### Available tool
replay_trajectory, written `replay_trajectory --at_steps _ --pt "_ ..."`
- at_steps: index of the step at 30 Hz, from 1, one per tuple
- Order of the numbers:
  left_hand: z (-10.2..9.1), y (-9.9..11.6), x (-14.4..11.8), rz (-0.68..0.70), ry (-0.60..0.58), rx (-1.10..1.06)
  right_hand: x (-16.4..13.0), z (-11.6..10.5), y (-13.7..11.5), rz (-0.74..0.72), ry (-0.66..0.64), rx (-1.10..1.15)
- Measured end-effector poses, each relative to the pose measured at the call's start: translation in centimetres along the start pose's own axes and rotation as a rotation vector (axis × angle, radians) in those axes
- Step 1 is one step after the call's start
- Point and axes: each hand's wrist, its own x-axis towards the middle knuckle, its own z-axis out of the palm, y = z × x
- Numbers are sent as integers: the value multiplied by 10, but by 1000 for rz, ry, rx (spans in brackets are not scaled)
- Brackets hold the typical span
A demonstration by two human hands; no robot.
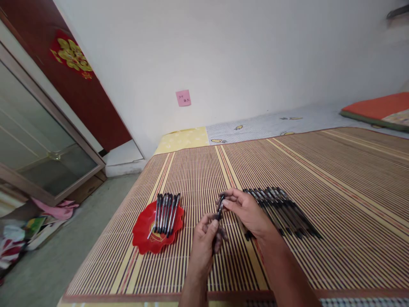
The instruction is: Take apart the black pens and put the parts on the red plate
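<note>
Both hands are on one black pen [220, 208], held tilted above the striped mat. My left hand [207, 234] is closed around its lower part. With fingertips pinched, my right hand [244, 209] grips the pen near its upper end. To the right, several dark pens [284, 211] lie side by side in a slanted row, partly hidden behind my right hand and wrist. On the left, several clear-barrelled pens with black caps [165, 213] rest across a red scalloped plate [140, 232]. A thin white stick [151, 232] lies on that plate too.
The bamboo mat [191, 175] covers the bed up to the wall. A pink note [183, 98] is stuck on the wall. An orange folded item [378, 106] lies at the far right. Left of the bed are the floor, a glass-panelled door [41, 132] and piled cloths [12, 247].
</note>
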Motion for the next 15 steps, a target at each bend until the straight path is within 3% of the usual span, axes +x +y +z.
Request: replay_trajectory --at_steps 7,15 --pt "-1 -7 2 23 -8 -24 -1 -2 5 17 -115 -149" --pt "5 -7 -4 6 14 -58 -1 -5 11 -24 -137 -225"
